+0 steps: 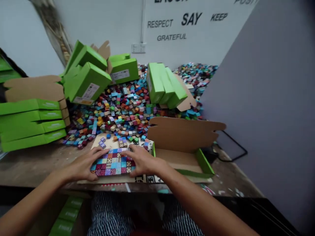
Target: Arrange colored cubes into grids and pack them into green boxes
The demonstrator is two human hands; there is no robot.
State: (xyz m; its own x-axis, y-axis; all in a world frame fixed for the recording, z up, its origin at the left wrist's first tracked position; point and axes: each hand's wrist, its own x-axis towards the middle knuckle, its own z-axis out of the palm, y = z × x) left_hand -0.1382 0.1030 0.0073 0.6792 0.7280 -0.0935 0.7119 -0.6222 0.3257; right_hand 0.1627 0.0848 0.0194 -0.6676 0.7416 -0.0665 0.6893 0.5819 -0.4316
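Grasping the block slab (112, 163) by opposite ends, left hand (83, 165) and right hand (143, 160) hold its long axis crosswise; the open box (178, 156) lies rightward, nearer the right hand.

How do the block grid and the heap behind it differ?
The block grid lies in neat rows; the heap is jumbled. The heap spreads far wider than the block grid. The left hand and right hand frame the block grid; the heap lies beyond. Both mix many colours.

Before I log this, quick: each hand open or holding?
Left hand: open, spread around the left end of the blocks.
Right hand: open, spread around their right end.
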